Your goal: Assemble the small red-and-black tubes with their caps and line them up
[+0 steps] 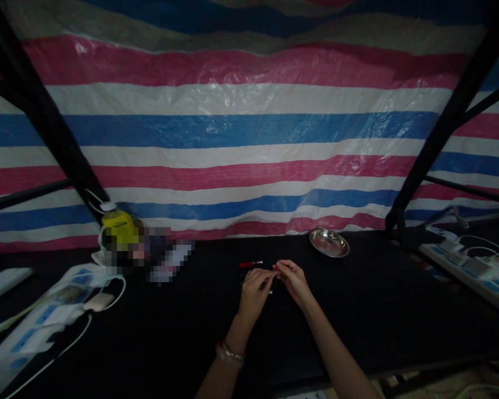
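Note:
My left hand (254, 288) and my right hand (291, 279) meet over the black table, fingertips close together. A small red piece (276, 267) is pinched in the fingers of my right hand; its kind is too small to make out. My left thumb and fingers are also pinched, right beside the red piece, and what they hold is hidden. Just beyond my left hand lies a slim red stick-like item (250, 264) with a silvery end. A dark item with a shiny tip (270, 292) shows partly beneath my left hand.
A round metal dish (329, 243) stands at the back right of the black table (170, 338). At the left are a yellow bottle (120, 226), a blurred-out patch, and a power strip (45, 318) with cables. More plugs and a strip (474, 271) lie at the right. A striped sheet (249, 130) hangs behind.

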The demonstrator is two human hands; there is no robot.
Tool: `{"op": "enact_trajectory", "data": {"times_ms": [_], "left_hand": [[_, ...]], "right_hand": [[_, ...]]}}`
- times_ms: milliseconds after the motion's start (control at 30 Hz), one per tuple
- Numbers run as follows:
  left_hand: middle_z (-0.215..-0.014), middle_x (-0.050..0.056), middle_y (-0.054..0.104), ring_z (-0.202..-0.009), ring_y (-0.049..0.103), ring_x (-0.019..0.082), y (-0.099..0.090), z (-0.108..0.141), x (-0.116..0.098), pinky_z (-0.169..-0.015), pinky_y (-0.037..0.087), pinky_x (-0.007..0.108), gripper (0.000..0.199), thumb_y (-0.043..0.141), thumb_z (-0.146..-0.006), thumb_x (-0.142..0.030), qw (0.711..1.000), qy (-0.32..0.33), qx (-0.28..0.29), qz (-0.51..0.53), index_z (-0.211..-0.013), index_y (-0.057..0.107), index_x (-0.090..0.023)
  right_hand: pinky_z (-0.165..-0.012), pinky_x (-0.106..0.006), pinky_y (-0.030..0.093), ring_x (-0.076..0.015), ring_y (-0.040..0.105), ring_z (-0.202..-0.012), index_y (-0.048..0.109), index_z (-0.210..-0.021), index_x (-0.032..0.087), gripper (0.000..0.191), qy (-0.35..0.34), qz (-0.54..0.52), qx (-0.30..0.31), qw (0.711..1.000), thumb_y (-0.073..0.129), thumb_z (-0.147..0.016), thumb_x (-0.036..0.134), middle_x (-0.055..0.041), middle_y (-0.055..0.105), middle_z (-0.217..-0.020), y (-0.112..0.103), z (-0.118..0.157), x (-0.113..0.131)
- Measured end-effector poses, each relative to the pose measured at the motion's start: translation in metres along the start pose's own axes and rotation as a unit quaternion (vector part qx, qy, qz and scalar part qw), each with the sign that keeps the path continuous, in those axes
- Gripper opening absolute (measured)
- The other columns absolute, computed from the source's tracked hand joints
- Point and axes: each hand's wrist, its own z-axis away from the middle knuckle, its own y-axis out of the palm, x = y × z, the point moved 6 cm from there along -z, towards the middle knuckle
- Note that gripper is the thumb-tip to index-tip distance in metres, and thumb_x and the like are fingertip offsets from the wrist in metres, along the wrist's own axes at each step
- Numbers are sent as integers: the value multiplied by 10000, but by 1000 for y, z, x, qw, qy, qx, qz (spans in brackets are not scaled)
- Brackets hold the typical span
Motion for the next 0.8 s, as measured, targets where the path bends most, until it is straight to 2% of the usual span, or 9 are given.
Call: {"op": "enact_trajectory", "data": {"times_ms": [167, 433, 500, 600, 700, 800], "left_hand": [[-793, 20, 690, -781, 619, 157, 4, 1, 3, -733, 457, 315, 155, 499, -840, -191, 999, -14, 24, -14, -813, 650, -213], [-811, 19, 672, -791, 595, 167, 6, 3, 12, -735, 412, 322, 109, 526, -831, -236, 995, -65, 44, -60, -833, 633, -214], [-835, 21, 673, -816, 596, 174, 5, 3, 13, -747, 401, 326, 90, 562, -808, -264, 993, -80, 38, -74, -833, 631, -212], [-895, 43, 672, -876, 593, 201, -2, 3, 19, -793, 379, 359, 139, 562, -804, -316, 985, -130, -2, -117, -861, 624, -205], [-987, 89, 656, -948, 572, 244, -11, 7, 30, -831, 353, 416, 217, 479, -845, -311, 959, -214, -36, -184, -976, 598, -186], [-1072, 147, 624, -1023, 539, 292, -14, 12, 42, -856, 331, 481, 312, 440, -850, -294, 926, -297, -26, -233, -1101, 538, -136]], "right_hand": [[-539, -231, 460, -125, 605, -586, 659, -706, 169, 287, 13, 25, 37, 999, 804, -530, 343, -23, 681, -672, 8, 5, 0], [-555, -266, 463, -149, 615, -586, 649, -773, 171, 365, 10, 42, 46, 998, 818, -485, 318, -16, 680, -670, 10, 6, 2], [-560, -270, 459, -159, 623, -596, 636, -769, 169, 376, -12, 50, 24, 998, 817, -482, 330, -26, 687, -674, 6, 3, 2], [-570, -276, 456, -175, 634, -604, 608, -766, 172, 403, -73, 72, -56, 993, 812, -477, 364, -29, 684, -641, -7, -3, 5], [-588, -279, 449, -170, 624, -575, 580, -762, 177, 398, -155, 113, -133, 972, 788, -507, 400, -9, 663, -587, -20, -6, 9], [-604, -277, 438, -167, 616, -578, 567, -761, 180, 360, -194, 172, -142, 955, 752, -559, 414, -8, 663, -593, -22, -9, 7]]}}
